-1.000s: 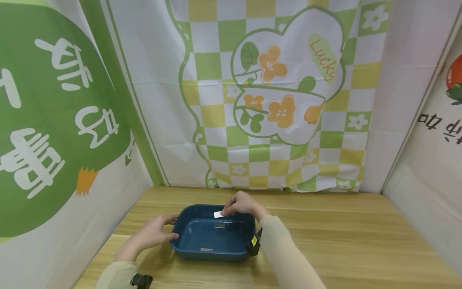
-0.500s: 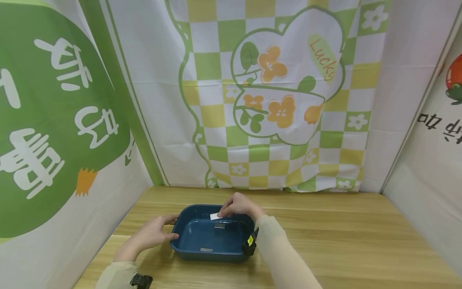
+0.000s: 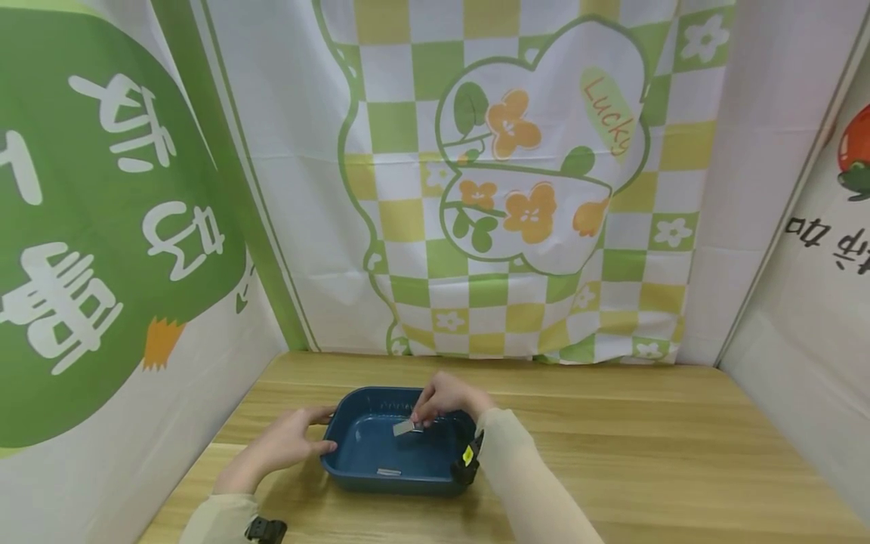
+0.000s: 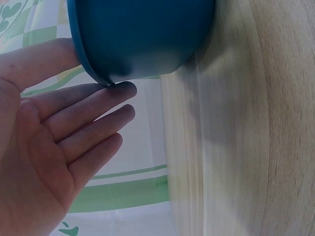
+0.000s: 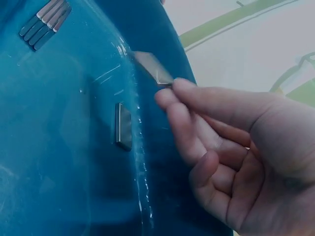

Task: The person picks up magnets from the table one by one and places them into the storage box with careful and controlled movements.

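Note:
A deep blue rectangular dish (image 3: 367,442) stands on the table. My right hand (image 3: 445,399) is over its far right part and pinches a small flat silvery metal plate (image 5: 152,68) between thumb and fingertips. Below the held piece, another silvery block (image 5: 123,127) lies on the dish floor near the far wall. A row of several slim silvery bars (image 5: 45,24) lies side by side near the dish's near wall, also seen as small bars (image 3: 389,472) in the head view. My left hand (image 4: 54,115) touches the dish's left rim, its fingers mostly straight.
The dish rests on a wood-grain table (image 3: 646,453). A checkered cloth (image 3: 516,317) hangs along the table's back edge. Printed white panels stand at the left and right. Black camera mounts (image 3: 466,465) sit on both wrists.
My right hand has moved slightly left and lower into the dish, with the metal plate tilting downward in its fingers. My left hand has stayed at the rim.

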Motion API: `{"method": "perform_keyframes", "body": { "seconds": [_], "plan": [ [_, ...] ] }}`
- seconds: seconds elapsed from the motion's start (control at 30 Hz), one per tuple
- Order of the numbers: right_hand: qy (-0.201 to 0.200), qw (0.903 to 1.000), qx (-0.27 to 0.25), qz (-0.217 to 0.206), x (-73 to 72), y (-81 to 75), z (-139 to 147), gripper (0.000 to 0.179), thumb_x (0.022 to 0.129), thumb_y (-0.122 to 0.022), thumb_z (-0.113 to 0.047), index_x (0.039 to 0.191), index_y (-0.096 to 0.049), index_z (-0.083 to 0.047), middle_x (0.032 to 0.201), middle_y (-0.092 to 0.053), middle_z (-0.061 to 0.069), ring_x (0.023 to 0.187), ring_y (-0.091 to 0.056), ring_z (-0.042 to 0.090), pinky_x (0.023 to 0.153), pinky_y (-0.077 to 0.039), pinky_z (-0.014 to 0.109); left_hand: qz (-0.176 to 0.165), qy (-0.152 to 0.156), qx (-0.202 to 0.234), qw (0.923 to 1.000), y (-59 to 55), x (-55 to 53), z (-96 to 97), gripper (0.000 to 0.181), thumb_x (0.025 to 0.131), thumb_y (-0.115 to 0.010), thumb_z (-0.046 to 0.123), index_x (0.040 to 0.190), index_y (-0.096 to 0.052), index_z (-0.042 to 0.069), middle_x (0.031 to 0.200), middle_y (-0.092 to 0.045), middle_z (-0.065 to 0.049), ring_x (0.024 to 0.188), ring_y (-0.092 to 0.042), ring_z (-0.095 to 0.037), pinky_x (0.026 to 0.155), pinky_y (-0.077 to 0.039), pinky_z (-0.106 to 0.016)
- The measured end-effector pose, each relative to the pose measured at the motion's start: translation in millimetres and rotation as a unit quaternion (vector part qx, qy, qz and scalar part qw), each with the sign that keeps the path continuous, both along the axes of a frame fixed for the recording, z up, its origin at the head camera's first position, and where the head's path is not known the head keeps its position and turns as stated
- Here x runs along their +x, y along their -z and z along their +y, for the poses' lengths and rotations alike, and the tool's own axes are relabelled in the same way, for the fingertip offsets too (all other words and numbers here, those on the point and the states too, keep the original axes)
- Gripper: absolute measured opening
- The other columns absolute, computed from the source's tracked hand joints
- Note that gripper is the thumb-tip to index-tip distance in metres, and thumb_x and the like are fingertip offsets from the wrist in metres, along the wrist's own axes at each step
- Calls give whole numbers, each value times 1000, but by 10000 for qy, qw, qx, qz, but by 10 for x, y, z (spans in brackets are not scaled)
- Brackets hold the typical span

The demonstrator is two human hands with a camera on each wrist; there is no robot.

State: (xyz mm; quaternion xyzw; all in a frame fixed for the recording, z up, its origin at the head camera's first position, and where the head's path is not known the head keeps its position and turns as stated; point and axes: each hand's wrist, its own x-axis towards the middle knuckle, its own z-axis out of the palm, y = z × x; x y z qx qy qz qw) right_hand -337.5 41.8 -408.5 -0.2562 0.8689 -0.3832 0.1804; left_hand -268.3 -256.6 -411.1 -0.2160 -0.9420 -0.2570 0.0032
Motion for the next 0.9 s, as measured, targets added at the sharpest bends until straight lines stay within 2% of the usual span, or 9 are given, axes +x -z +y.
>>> {"method": "perform_keyframes", "body": {
  "seconds": [0.07, 0.27, 0.57, 0.9],
  "plan": [
    [-5, 9999, 5, -110, 9, 1, 8, 7, 82, -72, -10, 79, -77, -6, 69, -72, 7, 57, -63, 8, 53, -44, 26, -10, -33, 9, 10000, 6, 2, -1, 62, 78, -77, 24, 129, -55, -3, 118, -66, -19, 113, -59, -39, 97, -42, -59],
    [100, 9994, 91, -304, 29, -39, 102, 10, 85, -69, -10, 85, -76, -3, 74, -73, 9, 59, -65, 7, 57, -51, 28, -23, -28, 15, 10000, 9, 11, 1, 62, 78, -77, 24, 129, -55, -3, 118, -66, -19, 113, -58, -39, 97, -41, -59],
    [235, 9995, 177, 68, 68, -139, 296, 21, 89, -65, -23, 95, -75, -6, 78, -74, 3, 70, -70, 13, 62, -52, 26, -12, -45, 31, 10000, 4, 11, 2, 61, 78, -77, 24, 129, -55, -2, 118, -66, -18, 113, -59, -39, 97, -41, -59],
    [355, 9989, 229, 209, 98, -159, 487, 18, 90, -64, -27, 97, -73, -13, 85, -73, 0, 74, -67, 11, 67, -53, 30, -29, -59, 5, 10000, 6, 5, 4, 60, 79, -76, 23, 130, -55, -2, 119, -65, -19, 114, -58, -39, 96, -42, -58]
  ]
}}
